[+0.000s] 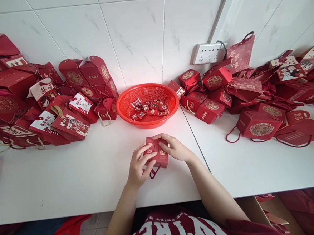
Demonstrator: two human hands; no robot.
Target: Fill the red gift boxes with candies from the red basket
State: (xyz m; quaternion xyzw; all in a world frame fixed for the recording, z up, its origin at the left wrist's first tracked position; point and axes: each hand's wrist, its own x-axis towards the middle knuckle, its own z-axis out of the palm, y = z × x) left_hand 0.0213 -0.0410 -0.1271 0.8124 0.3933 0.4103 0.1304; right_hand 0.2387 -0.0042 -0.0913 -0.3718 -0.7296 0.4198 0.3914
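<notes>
Showing in the head view, two bare hands are working in front of a red mesh basket point(149, 124) on a white table point(97, 186). A red gift box point(155, 146) is lying just on the near side of the basket. The left hand point(138, 164) is holding its left side, fingers half-bent and spread over the top; the right hand point(176, 149) is curling round its far right corner, thumb on top, likely steadying the panels. A cord handle point(154, 172) is sticking out nearest the wearer, apparently kept out from under the fingers. Wrapped sweets point(152, 112) are sitting inside the basket, perhaps for easy reach. Stacked boxes point(95, 76) left of the basket and heaped boxes point(262, 124) right of it are limiting sideways room.
</notes>
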